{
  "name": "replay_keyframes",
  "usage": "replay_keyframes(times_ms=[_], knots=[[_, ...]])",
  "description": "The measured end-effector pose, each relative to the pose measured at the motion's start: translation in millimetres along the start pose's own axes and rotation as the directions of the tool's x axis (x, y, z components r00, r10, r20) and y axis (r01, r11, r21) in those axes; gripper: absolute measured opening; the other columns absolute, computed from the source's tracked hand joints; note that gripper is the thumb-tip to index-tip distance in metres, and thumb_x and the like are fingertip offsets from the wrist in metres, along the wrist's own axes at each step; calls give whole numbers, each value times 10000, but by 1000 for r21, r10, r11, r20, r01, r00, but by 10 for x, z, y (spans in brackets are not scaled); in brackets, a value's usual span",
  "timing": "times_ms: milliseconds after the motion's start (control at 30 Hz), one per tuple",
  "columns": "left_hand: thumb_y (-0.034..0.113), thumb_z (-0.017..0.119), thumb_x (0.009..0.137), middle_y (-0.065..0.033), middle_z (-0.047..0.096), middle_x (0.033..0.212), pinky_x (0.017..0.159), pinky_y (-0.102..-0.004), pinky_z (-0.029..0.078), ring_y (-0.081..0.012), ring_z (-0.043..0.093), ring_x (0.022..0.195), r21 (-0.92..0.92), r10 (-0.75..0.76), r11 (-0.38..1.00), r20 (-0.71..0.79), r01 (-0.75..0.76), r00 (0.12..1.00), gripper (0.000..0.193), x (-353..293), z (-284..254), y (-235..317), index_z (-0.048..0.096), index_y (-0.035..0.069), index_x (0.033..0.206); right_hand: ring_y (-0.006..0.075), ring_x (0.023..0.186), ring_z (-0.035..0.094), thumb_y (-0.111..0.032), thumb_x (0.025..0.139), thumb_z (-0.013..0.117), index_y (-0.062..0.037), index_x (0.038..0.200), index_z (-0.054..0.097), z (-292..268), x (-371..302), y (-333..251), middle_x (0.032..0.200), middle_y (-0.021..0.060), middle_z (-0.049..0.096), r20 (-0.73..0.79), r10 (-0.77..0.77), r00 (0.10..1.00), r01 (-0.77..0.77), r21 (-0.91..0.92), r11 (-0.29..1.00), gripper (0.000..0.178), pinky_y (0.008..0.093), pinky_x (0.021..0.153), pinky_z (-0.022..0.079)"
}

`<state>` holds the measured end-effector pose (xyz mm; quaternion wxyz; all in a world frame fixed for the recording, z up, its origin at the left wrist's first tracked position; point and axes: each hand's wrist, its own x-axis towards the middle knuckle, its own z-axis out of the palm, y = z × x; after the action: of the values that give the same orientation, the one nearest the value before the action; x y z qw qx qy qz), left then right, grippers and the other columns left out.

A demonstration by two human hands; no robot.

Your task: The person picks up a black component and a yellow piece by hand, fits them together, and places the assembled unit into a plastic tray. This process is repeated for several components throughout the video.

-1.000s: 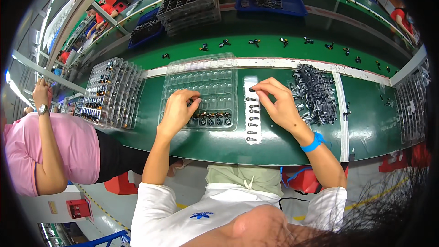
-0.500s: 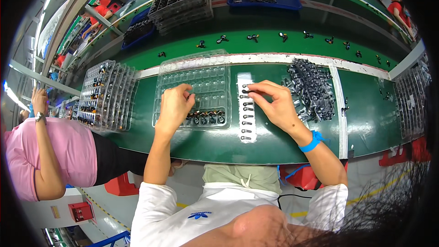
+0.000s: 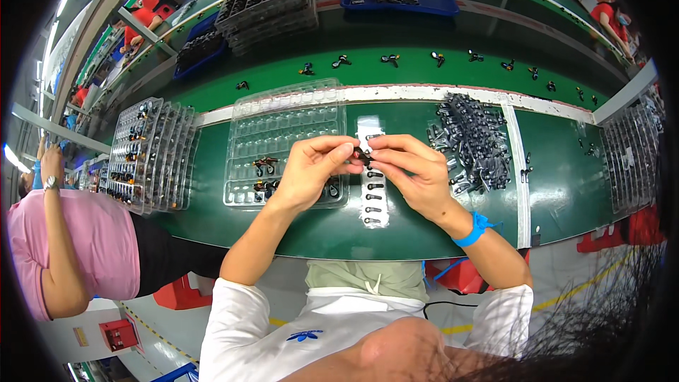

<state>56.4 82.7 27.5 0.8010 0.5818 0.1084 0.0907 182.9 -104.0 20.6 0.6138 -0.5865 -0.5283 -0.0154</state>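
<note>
Left hand (image 3: 345, 158), right hand (image 3: 376, 153): fingers clamped on small dark part (image 3: 363, 156), apparently steadying it | white strip (image 3: 368, 126) beneath, likely for reach

pink-shirted co-worker (image 3: 88, 244) at left, red stool (image 3: 180, 296) nearby

Black part (image 3: 363, 156), white strip (image 3: 368, 126), green table (image 3: 566, 177)
</note>
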Motion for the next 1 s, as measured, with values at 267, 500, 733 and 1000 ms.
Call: replay_keyframes(times_ms=[267,500,733,1000], knots=[[92,639,1025,-141,683,1130,858,-337,646,-214,717,972,-22,36,999,30,-36,999,239,-66,75,21,693,-70,1193,238,904,724,33,842,772,-10,1034,765,16,-7,42,1073,118,733,57,3,998,0,-47,999,197,318,732,602],[-129,716,877,-163,656,1181,896,-342,636,-230,702,1018,208,302,931,16,-299,953,286,-146,143,-62,708,-82,1159,219,852,721,33,842,777,-5,1034,763,43,-38,19,1025,114,707,49,-17,999,21,-89,996,196,303,700,592],[-125,741,848,-161,711,1083,820,-306,608,-211,713,951,581,516,643,152,-499,843,247,-173,104,-84,755,-49,1082,158,764,691,3,846,796,4,1009,763,-3,-36,-27,964,109,728,114,209,971,-216,49,975,166,260,631,542],[-122,756,813,-146,727,1006,765,-313,587,-241,719,898,700,657,423,201,-576,727,265,-138,200,-120,761,-23,1059,156,774,702,20,838,791,12,961,769,72,-67,-76,904,106,754,49,216,975,-215,-21,976,125,269,669,545]])
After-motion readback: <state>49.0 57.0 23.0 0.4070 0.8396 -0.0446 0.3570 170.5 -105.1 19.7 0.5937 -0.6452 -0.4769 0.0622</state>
